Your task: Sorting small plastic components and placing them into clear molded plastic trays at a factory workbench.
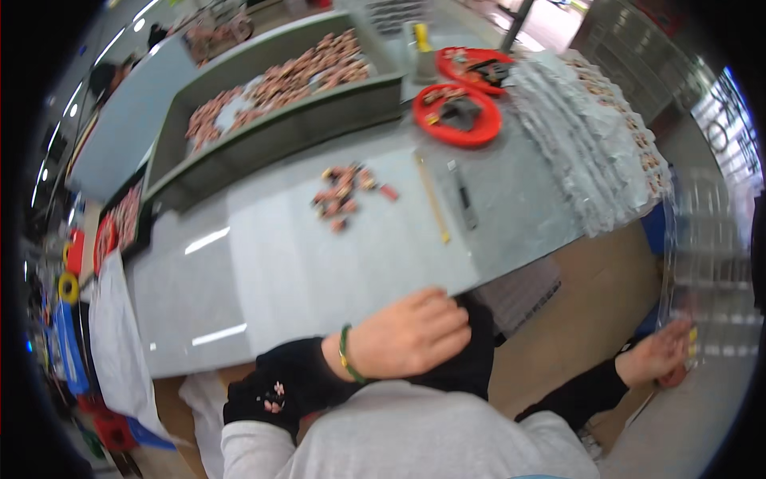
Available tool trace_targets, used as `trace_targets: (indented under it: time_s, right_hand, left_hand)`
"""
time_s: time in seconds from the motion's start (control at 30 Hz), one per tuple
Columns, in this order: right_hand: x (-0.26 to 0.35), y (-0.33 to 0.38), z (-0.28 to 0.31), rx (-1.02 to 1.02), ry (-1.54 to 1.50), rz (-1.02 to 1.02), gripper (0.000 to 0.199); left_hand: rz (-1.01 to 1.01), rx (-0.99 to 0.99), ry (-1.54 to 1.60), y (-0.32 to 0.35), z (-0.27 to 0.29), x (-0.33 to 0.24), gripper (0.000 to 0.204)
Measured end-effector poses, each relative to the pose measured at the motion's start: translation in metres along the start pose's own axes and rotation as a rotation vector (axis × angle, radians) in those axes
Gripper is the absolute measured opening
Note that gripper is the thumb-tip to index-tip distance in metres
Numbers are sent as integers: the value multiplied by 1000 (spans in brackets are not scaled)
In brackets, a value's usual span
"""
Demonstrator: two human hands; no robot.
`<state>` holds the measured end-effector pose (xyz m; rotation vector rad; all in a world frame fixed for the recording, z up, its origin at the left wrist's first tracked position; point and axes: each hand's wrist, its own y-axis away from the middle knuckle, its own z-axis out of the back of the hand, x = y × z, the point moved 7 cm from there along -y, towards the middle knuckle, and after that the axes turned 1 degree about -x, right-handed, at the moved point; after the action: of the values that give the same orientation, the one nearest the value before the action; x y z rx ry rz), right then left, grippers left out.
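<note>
My left hand (411, 335) hovers at the table's near edge, back upward, with its fingers curled in; nothing shows in it, though the palm is hidden. Far out to the right, my right hand (658, 355) has its fingers at the lower edge of a clear plastic tray (710, 263) with moulded compartments, and seems to grip it. Blur and a small yellow spot there hide the exact hold. Ahead of my left hand, a loose heap of small pinkish-brown parts (343, 191) lies on the grey table top (319, 287).
A grey-green bin (279, 120) of similar parts stands at the back left. Two red dishes (487, 132) hold parts and dark pieces. A thin yellow stick (433, 199) and a dark-handled tool (463, 195) lie nearby. Bagged filled trays (582, 136) are stacked at the right.
</note>
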<state>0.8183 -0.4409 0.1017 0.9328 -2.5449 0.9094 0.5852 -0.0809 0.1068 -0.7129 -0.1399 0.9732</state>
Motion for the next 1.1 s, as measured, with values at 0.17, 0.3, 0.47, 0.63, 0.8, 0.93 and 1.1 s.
trace_targets:
  time_s: [0.17, 0.3, 0.47, 0.63, 0.8, 0.93, 1.1]
  right_hand:
    - [36, 213, -114, 426, -334, -556, 36]
    - [93, 434, -156, 700, -357, -1224, 46]
    - [161, 617, -145, 891, -149, -1740, 53]
    - [198, 703, -139, 1090, -87, -2043, 53]
    - [201, 741, -130, 1341, -98, -2403, 46]
    - [171, 710, -125, 1756, 142, -1695, 43]
    - [122, 659, -132, 1728, 120, -1431, 25]
  left_hand:
    - [360, -604, -56, 174, 138, -71, 48]
    - [794, -1072, -69, 336, 199, -144, 60]
    - [1267, -1174, -330, 468, 221, -223, 43]
    - [1418, -1319, -393, 567, 226, -288, 27]
    - [1515, -1202, -421, 624, 258, -289, 25]
    - [1502, -1163, -256, 643, 288, -257, 29]
    - [1551, -1106, -219, 685, 306, -215, 34]
